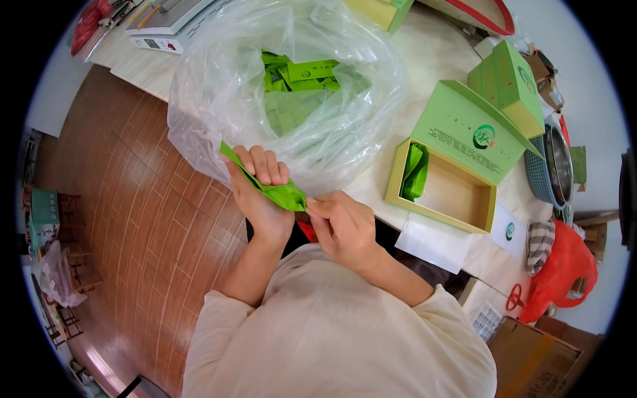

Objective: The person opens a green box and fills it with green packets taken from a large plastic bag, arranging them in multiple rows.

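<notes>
Head view: left hand (259, 205) curls its fingers (265, 166) around a green sachet (286, 196), right hand (348, 224) pinches its end, by the desk's (431, 53) near edge.

Item: lid (451, 119) of open green box (434, 213): round dk-green emblem (484, 137), sm. red seal beside; short char. line; fine print, too sm. to read.
Item: closed green box (507, 89): similar round emblem, dk green; orange-ish lettering, illeg.
Item: green pkts (312, 69) in clear bag (219, 86): dk chars on top one, partly legib.
Item: wht sheet (501, 222): sm. round green emblem.
Item: brn carton (527, 351): blk handwriting, unclear.
Item: wht appliance (179, 36): sm. front labels, illeg.
Item: gridded sheet (488, 322): print too sm.
</notes>
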`<act>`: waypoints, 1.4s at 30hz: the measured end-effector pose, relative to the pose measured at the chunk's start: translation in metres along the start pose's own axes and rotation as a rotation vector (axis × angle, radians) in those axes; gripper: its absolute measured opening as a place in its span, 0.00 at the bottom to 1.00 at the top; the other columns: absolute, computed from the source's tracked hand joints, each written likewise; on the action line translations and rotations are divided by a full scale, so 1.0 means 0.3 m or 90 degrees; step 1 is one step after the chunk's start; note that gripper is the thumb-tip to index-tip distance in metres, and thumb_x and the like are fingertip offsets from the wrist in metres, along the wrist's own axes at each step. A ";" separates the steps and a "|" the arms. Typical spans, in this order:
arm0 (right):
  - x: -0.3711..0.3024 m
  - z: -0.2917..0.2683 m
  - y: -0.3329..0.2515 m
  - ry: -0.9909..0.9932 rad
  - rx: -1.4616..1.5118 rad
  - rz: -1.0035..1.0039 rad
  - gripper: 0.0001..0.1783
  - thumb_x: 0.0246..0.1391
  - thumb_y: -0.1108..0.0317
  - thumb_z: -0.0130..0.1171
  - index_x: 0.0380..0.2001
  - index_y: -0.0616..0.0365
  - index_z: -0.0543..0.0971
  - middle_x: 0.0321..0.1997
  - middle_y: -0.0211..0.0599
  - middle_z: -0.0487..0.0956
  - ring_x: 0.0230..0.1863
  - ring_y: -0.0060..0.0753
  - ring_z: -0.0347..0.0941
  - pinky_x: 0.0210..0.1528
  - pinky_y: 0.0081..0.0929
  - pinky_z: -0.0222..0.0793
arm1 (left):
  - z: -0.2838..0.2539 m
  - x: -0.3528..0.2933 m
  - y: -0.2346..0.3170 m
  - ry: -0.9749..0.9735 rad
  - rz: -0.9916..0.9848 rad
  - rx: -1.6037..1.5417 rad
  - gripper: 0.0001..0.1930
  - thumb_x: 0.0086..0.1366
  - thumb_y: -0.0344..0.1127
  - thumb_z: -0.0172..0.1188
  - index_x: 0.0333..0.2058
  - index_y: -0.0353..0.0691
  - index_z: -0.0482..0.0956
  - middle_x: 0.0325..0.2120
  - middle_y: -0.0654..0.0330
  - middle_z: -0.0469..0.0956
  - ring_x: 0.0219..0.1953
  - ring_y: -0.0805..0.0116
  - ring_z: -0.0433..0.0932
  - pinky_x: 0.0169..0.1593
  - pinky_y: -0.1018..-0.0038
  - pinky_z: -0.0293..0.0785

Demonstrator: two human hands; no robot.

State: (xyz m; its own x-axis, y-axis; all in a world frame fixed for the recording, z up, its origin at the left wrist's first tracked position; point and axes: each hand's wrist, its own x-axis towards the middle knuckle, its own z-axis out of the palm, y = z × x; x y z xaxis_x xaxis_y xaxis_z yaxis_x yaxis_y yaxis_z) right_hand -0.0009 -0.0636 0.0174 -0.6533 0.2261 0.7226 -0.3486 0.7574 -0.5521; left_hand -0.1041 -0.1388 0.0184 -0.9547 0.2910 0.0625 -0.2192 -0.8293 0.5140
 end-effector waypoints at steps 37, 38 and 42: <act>0.010 0.025 -0.052 -0.132 0.418 0.414 0.08 0.46 0.76 0.54 0.18 0.62 0.66 0.14 0.34 0.63 0.14 0.28 0.57 0.19 0.24 0.54 | -0.049 -0.036 0.022 -0.146 0.136 -0.052 0.17 0.73 0.46 0.35 0.25 0.46 0.59 0.16 0.67 0.59 0.18 0.77 0.56 0.23 0.81 0.57; 0.004 0.028 -0.047 -0.113 0.364 0.353 0.07 0.47 0.74 0.56 0.21 0.61 0.68 0.17 0.34 0.66 0.16 0.28 0.58 0.19 0.24 0.55 | -0.051 -0.034 0.025 -0.119 0.115 -0.063 0.16 0.72 0.44 0.36 0.25 0.46 0.59 0.16 0.67 0.58 0.18 0.77 0.56 0.23 0.81 0.56; 0.029 0.021 -0.021 -0.044 0.142 0.075 0.11 0.47 0.68 0.63 0.34 0.60 0.75 0.27 0.35 0.72 0.21 0.30 0.64 0.21 0.25 0.62 | -0.048 -0.026 0.029 -0.010 0.005 -0.054 0.14 0.72 0.41 0.39 0.25 0.46 0.58 0.16 0.69 0.57 0.18 0.79 0.54 0.22 0.82 0.54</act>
State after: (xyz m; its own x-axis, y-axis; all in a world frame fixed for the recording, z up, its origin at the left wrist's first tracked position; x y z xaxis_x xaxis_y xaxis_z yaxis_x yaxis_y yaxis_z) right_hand -0.0086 -0.0704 0.0245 -0.7398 0.2570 0.6218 -0.4016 0.5729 -0.7145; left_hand -0.1013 -0.1551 0.0099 -0.9536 0.2905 0.0795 -0.2281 -0.8689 0.4392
